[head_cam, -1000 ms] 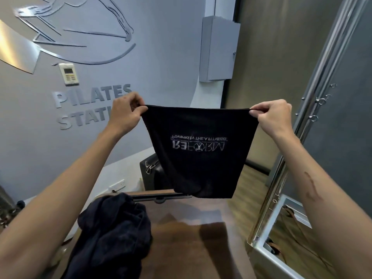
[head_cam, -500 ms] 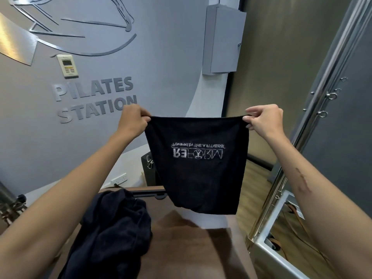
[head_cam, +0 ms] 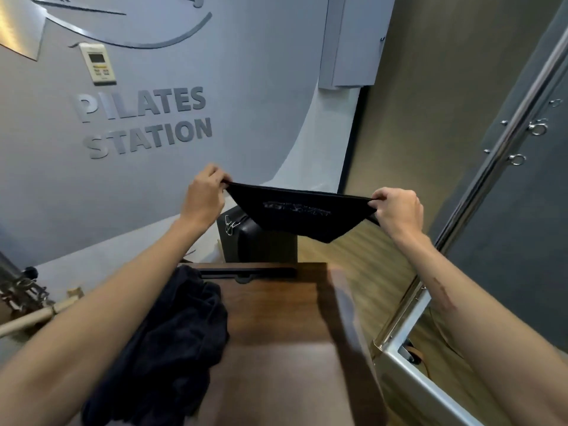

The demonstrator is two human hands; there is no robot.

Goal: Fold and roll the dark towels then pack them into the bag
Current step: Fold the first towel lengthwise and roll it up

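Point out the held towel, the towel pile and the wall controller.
held towel (head_cam: 295,219), head view, cloth below the print.
towel pile (head_cam: 172,342), head view, middle of the heap.
wall controller (head_cam: 98,64), head view, its face.

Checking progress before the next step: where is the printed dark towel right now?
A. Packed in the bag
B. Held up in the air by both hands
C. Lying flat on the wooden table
B: the left hand and right hand each pinch a top corner of the printed towel, which hangs above the wooden table.

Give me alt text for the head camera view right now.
Two bare hands, left hand and right hand, pinch the top corners of a dark towel, held taut above a wooden table. More dark towels lie heaped at the table's left.
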